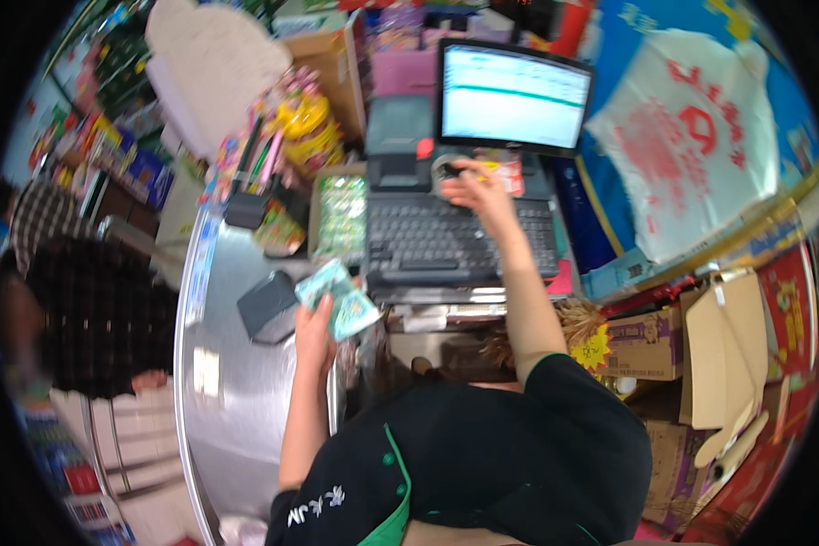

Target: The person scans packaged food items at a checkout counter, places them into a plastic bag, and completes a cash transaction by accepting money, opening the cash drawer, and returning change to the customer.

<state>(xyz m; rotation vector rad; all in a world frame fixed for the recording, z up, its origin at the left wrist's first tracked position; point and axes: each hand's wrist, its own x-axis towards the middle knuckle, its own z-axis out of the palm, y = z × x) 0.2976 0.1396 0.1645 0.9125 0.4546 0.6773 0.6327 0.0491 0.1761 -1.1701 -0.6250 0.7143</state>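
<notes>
In the head view my left hand [316, 332] grips a few greenish banknotes [341, 300] above the left side of the counter. Just left of the notes a dark grey box-shaped device [267, 307] rests on the metal countertop [246, 416]. My right hand [484, 194] reaches over the upper part of a black cash register keyboard [423, 235], fingers curled. Its fingertips overlap a round silver-rimmed object [441, 176], perhaps a tape roll; blur hides whether they hold it. Behind the keyboard a lit monitor [515, 95] stands upright.
A box of green-wrapped packets [342, 213], a pen holder [247, 207] and a yellow jar of sweets [308, 133] crowd the register's left. A white plastic bag [689, 143] lies at right above cardboard boxes [645, 345]. Another person in a dark checked garment [102, 314] is beyond the counter.
</notes>
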